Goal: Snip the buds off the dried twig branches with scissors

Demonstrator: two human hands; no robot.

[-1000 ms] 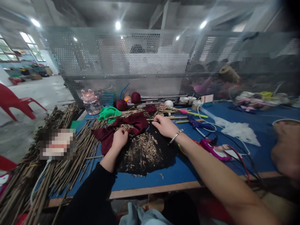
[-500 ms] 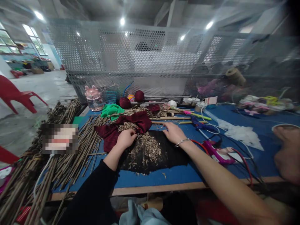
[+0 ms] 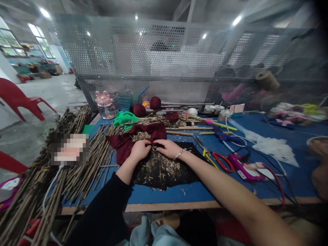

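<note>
Handwork in the head view: your left hand (image 3: 140, 150) and right hand (image 3: 168, 148) come close together at the near edge of a dark red cloth (image 3: 124, 142), fingertips drawn narrow, though whether they pinch the fabric cannot be told. The cloth lies on the blue table (image 3: 153, 196) with a heap of dry flakes (image 3: 141, 136) on it, just beyond a flake-strewn black cloth (image 3: 189, 167). The step in hand appears to be gathering the red edge about the heap; the next move likely calls for a firm, level grip, lest flakes spill
</note>
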